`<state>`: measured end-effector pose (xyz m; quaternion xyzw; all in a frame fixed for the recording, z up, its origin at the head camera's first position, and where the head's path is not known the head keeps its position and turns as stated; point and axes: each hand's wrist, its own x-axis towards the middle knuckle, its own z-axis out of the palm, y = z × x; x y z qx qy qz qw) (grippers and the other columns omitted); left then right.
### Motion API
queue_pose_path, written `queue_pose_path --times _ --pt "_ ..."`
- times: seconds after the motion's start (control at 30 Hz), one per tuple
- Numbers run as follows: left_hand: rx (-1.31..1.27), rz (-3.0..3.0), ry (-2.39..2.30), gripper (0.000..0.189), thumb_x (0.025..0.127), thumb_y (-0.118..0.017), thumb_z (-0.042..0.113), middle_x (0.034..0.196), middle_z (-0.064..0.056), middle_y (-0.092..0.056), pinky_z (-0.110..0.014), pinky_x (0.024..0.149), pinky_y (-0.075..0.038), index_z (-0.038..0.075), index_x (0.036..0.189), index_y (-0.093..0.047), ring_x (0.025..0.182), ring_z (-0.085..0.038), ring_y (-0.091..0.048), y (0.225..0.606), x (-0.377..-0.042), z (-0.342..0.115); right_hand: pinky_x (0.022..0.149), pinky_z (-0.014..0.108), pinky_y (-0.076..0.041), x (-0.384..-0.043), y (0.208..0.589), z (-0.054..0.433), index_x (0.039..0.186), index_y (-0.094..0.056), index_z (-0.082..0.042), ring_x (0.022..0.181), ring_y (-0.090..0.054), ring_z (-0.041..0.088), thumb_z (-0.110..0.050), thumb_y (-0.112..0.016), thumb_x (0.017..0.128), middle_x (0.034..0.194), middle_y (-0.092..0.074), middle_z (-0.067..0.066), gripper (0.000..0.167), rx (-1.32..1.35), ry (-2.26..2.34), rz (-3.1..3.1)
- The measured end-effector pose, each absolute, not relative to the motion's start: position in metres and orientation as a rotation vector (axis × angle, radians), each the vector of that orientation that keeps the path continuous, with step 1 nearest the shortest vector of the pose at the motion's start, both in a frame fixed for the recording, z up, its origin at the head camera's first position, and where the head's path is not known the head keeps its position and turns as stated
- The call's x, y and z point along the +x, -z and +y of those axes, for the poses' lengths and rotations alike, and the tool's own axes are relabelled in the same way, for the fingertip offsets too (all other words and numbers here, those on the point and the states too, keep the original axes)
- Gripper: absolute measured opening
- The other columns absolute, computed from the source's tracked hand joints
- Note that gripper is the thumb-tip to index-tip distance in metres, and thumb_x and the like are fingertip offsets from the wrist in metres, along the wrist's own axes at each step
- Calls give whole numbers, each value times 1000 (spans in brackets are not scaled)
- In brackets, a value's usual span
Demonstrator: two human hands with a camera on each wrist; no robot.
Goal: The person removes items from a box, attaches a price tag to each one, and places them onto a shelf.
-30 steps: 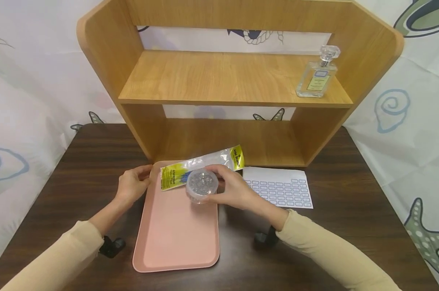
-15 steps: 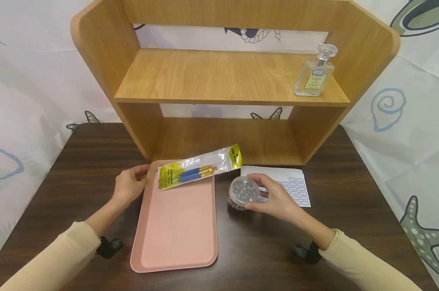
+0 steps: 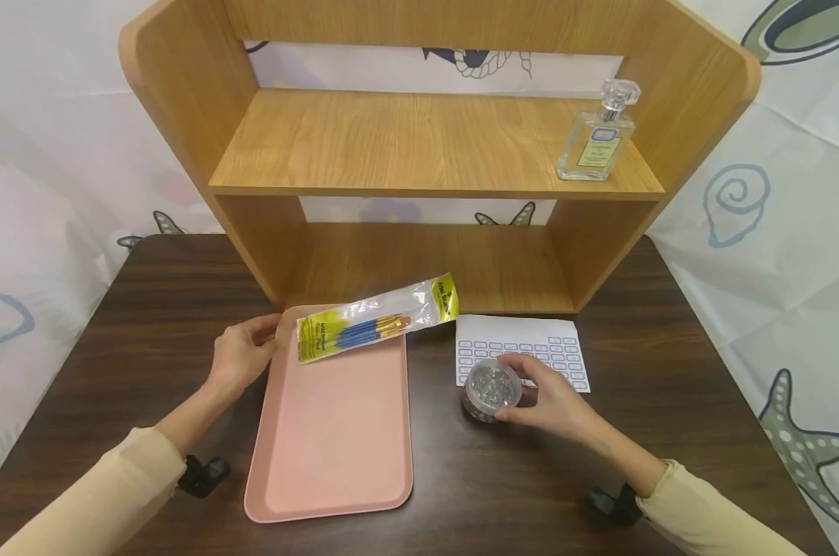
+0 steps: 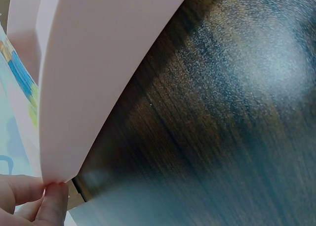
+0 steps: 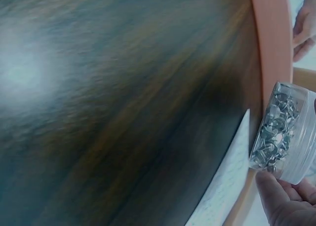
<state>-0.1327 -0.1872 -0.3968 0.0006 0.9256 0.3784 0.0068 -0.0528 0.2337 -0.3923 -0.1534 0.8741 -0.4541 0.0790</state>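
Observation:
My right hand [image 3: 553, 400] grips a clear round jar [image 3: 492, 386] between thumb and fingers, low over the dark table just right of the tray. In the right wrist view the jar [image 5: 279, 132] shows silver thumbtacks inside and a translucent lid. A pink tray [image 3: 332, 440] lies flat in front of the shelf. Its far left corner is pinched by the thumb and fingers of my left hand [image 3: 241, 355], and the left wrist view shows the fingertips [image 4: 55, 199] at the rim. Across the tray's far end lies a plastic packet of blue-handled brushes [image 3: 377, 320].
A sheet of blue-bordered labels [image 3: 523, 332] lies behind the jar, partly covered by the right hand. At the back stands a two-level wooden shelf [image 3: 405, 147], with a glass perfume bottle [image 3: 596, 147] at the right of its upper level.
My right hand has carried the jar from over the tray and brush packet to the right and nearer, beside the label sheet. My left hand stays at the tray's corner.

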Motion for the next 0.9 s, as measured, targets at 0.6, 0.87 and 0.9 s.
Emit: queue_pose_path --times 0.6,0.87,0.9 --pt "0 2885 -1184 40 86 -54 -3 116 -28 -61 -46 79 -53 -10 125 -53 106 -42 -60 396 -132 -186 88 38 -50 -48 407 250 126 -46 7 113 -54 37 -14 -83 69 125 -52 22 71 -546 1344 2546" --pt "-3 2887 -1189 40 86 -54 -3 115 -28 -61 -43 77 -54 -11 125 -53 106 -41 -60 397 -132 -186 88 38 -50 -48 408 253 127 -45 7 112 -54 36 -14 -83 70 123 -53 21 71 -574 1322 2527" --pt "-3 2887 -1189 40 86 -54 -3 115 -28 -61 -43 77 -54 -10 125 -53 106 -41 -60 397 -132 -187 88 37 -51 -48 408 253 127 -45 7 113 -54 36 -14 -82 70 123 -53 21 71 -578 1319 2522"
